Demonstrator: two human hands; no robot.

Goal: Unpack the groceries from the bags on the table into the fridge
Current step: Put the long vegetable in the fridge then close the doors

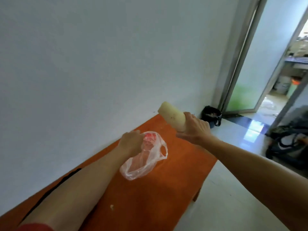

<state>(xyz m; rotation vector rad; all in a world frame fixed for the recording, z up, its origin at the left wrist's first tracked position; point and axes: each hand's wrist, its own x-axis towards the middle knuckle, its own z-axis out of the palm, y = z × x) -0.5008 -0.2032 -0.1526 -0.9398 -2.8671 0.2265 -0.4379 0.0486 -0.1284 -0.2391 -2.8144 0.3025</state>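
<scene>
A plain pale wall (83,55) runs behind an orange table (158,197) set against it. Glossy light floor tiles (225,205) reflect daylight near a metal-framed frosted glass door (260,64). A black bin (210,115) stands beside the frame.

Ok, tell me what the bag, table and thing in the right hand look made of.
Bag: thin clear plastic, crinkled, glossy, see-through. Table: orange top, matte, likely painted or laminated wood. Pale cylinder: probably a vegetable, maybe radish; creamy, speckled skin.
</scene>
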